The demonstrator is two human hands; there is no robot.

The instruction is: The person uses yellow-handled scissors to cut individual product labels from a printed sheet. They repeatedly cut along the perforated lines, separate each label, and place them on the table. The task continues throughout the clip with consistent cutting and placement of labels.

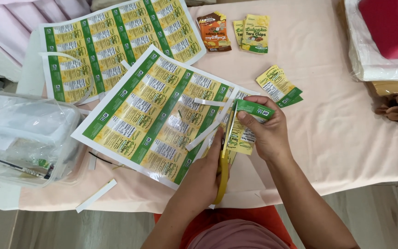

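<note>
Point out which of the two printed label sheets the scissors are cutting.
The nearer label sheet, lying tilted at the table's middle. The left hand works the yellow scissors along its right edge; the far sheet lies untouched.

scissor blades hidden, red box cropped

We see single head view: looks steeply down, close over table, facing its far edge at 12 o'clock.
</note>
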